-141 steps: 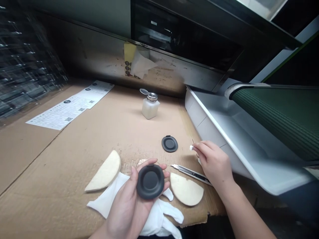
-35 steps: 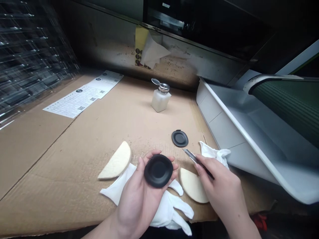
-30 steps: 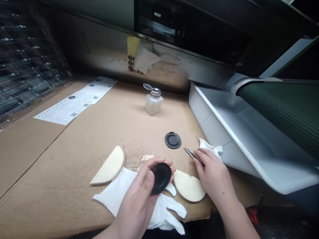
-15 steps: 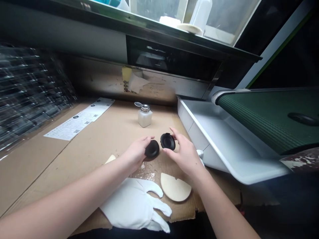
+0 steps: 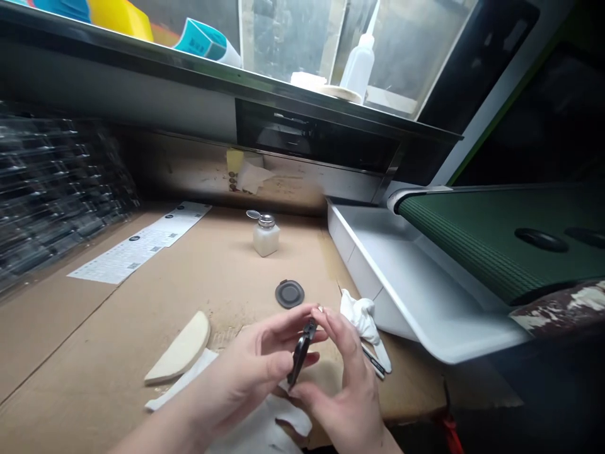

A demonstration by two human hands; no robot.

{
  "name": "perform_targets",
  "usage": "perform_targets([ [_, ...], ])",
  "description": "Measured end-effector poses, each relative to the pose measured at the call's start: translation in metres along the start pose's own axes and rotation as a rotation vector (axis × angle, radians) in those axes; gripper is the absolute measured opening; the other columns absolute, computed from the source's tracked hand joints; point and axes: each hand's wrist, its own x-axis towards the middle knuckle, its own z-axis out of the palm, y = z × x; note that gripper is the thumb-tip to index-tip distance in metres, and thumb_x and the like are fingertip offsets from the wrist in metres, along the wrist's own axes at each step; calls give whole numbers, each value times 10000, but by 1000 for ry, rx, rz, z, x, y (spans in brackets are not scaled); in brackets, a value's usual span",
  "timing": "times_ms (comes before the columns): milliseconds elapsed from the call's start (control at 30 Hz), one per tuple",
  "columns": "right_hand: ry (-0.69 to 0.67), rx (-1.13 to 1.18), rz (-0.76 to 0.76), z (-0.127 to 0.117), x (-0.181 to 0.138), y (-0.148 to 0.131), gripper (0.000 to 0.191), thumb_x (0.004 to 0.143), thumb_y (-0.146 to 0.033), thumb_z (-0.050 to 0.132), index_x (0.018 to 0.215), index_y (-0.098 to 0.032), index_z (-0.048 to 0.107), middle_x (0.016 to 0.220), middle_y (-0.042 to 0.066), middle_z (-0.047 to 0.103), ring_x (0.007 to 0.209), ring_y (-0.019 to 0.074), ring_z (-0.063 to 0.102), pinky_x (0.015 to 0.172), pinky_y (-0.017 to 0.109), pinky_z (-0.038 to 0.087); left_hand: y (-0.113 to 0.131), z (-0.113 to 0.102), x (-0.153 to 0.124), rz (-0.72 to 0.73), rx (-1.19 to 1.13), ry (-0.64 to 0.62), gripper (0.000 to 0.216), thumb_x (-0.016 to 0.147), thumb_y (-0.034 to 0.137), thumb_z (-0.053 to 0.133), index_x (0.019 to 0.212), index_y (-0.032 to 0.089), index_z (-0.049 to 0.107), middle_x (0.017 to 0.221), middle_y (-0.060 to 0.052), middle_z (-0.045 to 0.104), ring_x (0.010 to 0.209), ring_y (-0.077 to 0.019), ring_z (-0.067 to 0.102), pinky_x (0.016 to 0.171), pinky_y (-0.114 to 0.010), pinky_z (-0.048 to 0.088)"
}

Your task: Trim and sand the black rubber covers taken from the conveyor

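Observation:
Both of my hands hold one black round cap [image 5: 299, 357], turned edge-on to the camera, low over the cardboard bench top [image 5: 222, 277]. My left hand [image 5: 255, 366] grips it from the left with thumb and fingers closed on its rim. My right hand [image 5: 347, 372] pinches its top and lower edge from the right. A second black round cap [image 5: 290, 294] lies flat on the cardboard just beyond my fingers. A cream half-round pad [image 5: 182, 348] lies to the left.
A white glove [image 5: 255, 429] lies under my hands, a crumpled white cloth [image 5: 362, 313] and a thin knife [image 5: 375, 362] to the right. A small pump bottle [image 5: 265, 234] stands farther back, printed sheets [image 5: 142, 249] lie left, and a white tray [image 5: 416, 296] with a green conveyor belt [image 5: 496, 233] is at right.
Half a second ago each hand held its own black cap out over the bench. Now one cap lies on the cardboard and both hands have drawn back holding the other, turned edge-on.

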Motion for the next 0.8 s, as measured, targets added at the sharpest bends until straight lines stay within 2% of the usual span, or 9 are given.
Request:
perform_targets([
  [100,-14,4,-92,7,-2,-3,610,769,-285,598,1310,-185,335,1215,54,553,1193,188,445,974,336,433,-8,-3,-13,63,-14,63,533,675,256,723,1186,245,572,1319,-90,510,1228,-291,423,1007,-426,352],
  [200,-112,7,-198,10,-2,0,609,763,-215,588,1316,-163,338,1236,70,532,1213,214,413,988,377,411,-14,-12,-23,121,38,175,511,650,217,741,1141,260,607,1257,-76,565,1220,-281,432,989,-403,373],
  [300,-205,5,-301,14,0,2,628,757,-130,546,1339,-140,310,1238,86,527,1212,236,398,967,409,415,-20,-17,-28,125,60,243,505,630,220,754,1116,266,624,1236,-63,577,1225,-274,421,980,-378,384],
  [367,-253,-11,-327,19,2,0,582,778,-142,531,1326,-134,335,1241,99,520,1205,253,392,952,437,414,-25,-14,-28,102,4,309,446,660,272,730,1096,252,638,1220,-64,585,1177,-265,467,951,-356,407],
  [467,-320,-23,-282,31,5,-4,428,826,-153,486,1252,-157,447,1202,91,546,1152,247,427,940,452,409,-30,-9,-23,20,-112,470,292,775,329,613,1046,229,657,1138,-59,625,1021,-203,565,845,-283,457],
  [567,-311,5,-174,40,9,-5,302,842,-163,487,1137,-183,552,1121,74,587,1091,225,462,907,417,435,-34,-10,-19,-100,-287,569,233,806,335,573,981,214,669,1009,-40,660,807,-124,593,689,-211,477],
  [667,-329,25,-122,41,13,-4,251,830,-220,537,1074,-189,588,1098,74,589,1075,222,466,899,408,440,-36,-19,-18,-156,-471,599,195,817,287,565,949,190,671,940,-40,661,725,-107,570,683,-243,489],
  [800,-358,70,-95,31,20,-5,295,824,-290,564,1096,-178,577,1121,89,572,1082,205,475,938,376,423,-34,-26,-17,-191,-671,562,195,831,250,542,877,122,681,875,-73,651,738,-134,576,709,-298,501],
])
